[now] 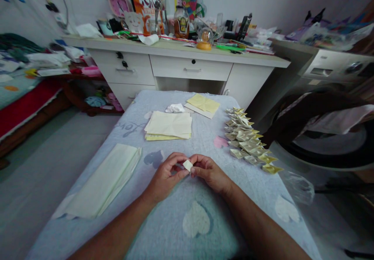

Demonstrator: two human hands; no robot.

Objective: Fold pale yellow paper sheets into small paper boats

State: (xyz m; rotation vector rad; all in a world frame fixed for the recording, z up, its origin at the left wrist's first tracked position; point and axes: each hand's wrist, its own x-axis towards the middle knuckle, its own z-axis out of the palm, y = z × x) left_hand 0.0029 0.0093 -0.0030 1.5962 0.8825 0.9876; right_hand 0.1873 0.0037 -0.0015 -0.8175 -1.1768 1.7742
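Note:
Between my two hands is a small folded piece of pale yellow paper point(187, 165), held over the middle of the cloth-covered table. The thumb and fingers of my left hand point(170, 173) pinch its left side. On its right side my right hand point(207, 171) grips it with thumb and forefinger. Beyond the hands lies a stack of cream and yellow paper sheets point(169, 125). To the right stand rows of folded paper boats point(244, 139), pale ones and yellow ones. A long folded pale sheet point(105, 180) rests at the left.
A crumpled white tissue point(175, 108) and two loose sheets point(203, 105) lie at the table's far end. Behind stands a cluttered white desk point(193, 59). A washing machine point(330, 135) with clothes hanging from its door is at the right, a bed point(29, 92) at the left.

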